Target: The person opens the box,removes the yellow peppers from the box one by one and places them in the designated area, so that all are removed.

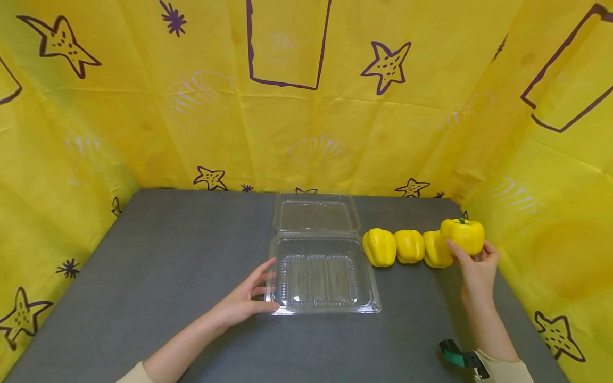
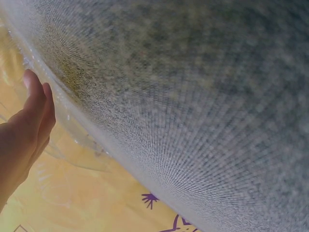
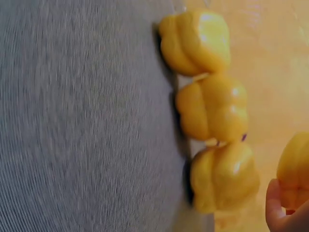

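A yellow bell pepper [image 1: 462,234] with a short green stem is raised off the table at the right, gripped between thumb and fingers of my right hand [image 1: 479,270]. Three more yellow bell peppers lie in a row left of it: one beside the container [image 1: 380,248], a middle one [image 1: 409,246] and one partly covered by the held pepper [image 1: 435,251]. A clear plastic clamshell container [image 1: 316,282] stands opened, its lid [image 1: 313,217] folded back. Against the container's left side rests my left hand [image 1: 246,298], fingers extended along the wall and thumb at the front corner.
The dark grey table [image 1: 191,255] carries the container and peppers. Yellow cloth [image 1: 143,117] with starfish and fish drawings stands behind it and on both sides. A black and green strap [image 1: 457,357] sits near my right wrist.
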